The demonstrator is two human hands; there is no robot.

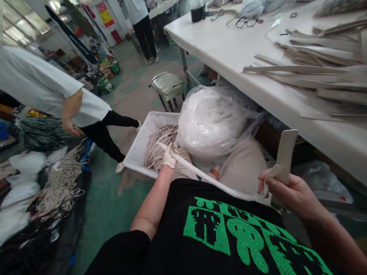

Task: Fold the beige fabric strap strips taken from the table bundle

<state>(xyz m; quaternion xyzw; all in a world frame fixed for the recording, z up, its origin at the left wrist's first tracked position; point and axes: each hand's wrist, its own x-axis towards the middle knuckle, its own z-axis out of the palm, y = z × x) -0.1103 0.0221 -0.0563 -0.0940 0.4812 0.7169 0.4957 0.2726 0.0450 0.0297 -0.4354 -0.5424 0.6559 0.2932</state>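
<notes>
Left hand, head view: pale glove, fingers closed around a long beige strip. One end of the strip pokes out past the fingers to the upper left, over the bin; the rest slants down across the front of the lap toward the right.

Right hand: gripping beige material too, thumb against it. A broad flat piece stands up out of the fist, a narrower end bent over beside the thumb. Cannot tell whether both hands have hold of one and the same length.

Beyond the left hand, white bin; in it a loose heap of thin strips, the hand at the heap's right side. Large clear plastic bag with pale contents, bulging right of the heap, just in front of the wearer's knees.

Upper right, white table: flat beige bands piled in disorder, some jutting over the near edge; eyeglasses and a dark cup farther back. Covered stool just past the bin.

Left side: person in a white top, mid-stride, near the bin. Floor there holds tangled cords. Another person stands at the back.
</notes>
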